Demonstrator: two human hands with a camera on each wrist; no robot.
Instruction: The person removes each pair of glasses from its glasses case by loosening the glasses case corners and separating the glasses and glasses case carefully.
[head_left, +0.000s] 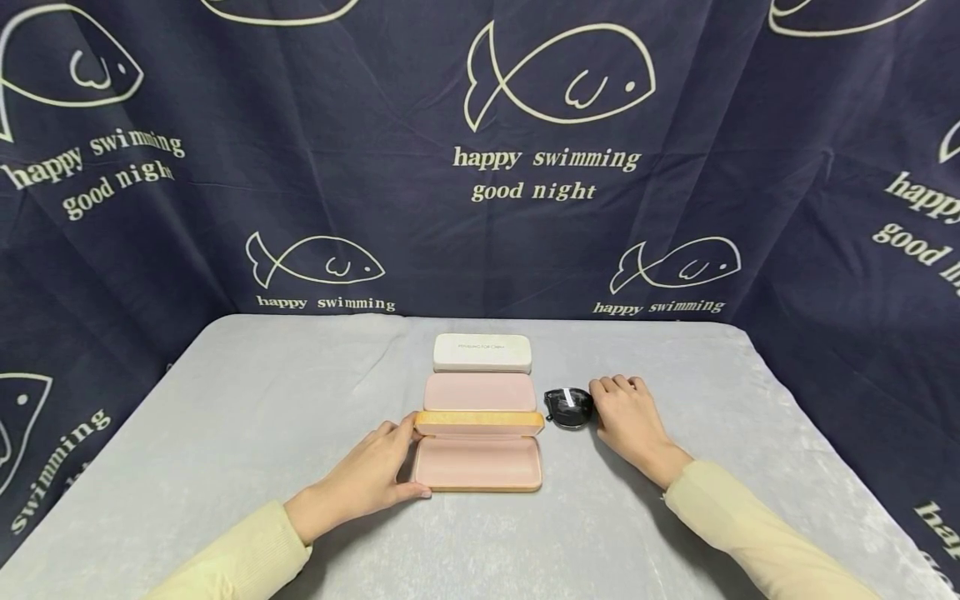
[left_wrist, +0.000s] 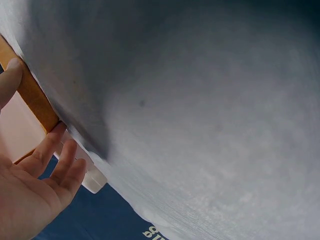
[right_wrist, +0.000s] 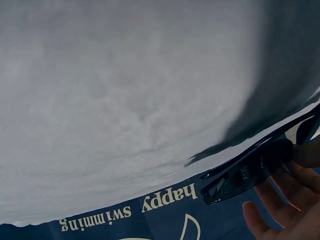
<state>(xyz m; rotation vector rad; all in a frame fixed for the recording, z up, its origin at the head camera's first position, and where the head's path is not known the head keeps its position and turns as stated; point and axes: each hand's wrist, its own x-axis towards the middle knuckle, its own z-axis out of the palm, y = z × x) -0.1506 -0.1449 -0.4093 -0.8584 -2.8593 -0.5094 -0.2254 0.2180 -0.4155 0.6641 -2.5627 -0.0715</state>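
Observation:
An orange glasses case [head_left: 478,463] with a pink lining stands open on the table, its lid raised at the back. My left hand [head_left: 367,471] holds its left end, the thumb at the front corner and the fingers by the lid; the left wrist view shows thumb and index finger on the orange edge [left_wrist: 37,105]. To the right of the case, my right hand [head_left: 630,417] pinches dark sunglasses [head_left: 568,407] by one side. In the right wrist view the sunglasses [right_wrist: 245,172] sit between thumb and fingers.
Behind the orange lid lies a flat pink case [head_left: 480,391], partly hidden. A white case [head_left: 482,352] with small lettering stands farther back. Grey cloth covers the table [head_left: 315,375]; a dark blue fish-print curtain [head_left: 420,208] hangs around its back and sides.

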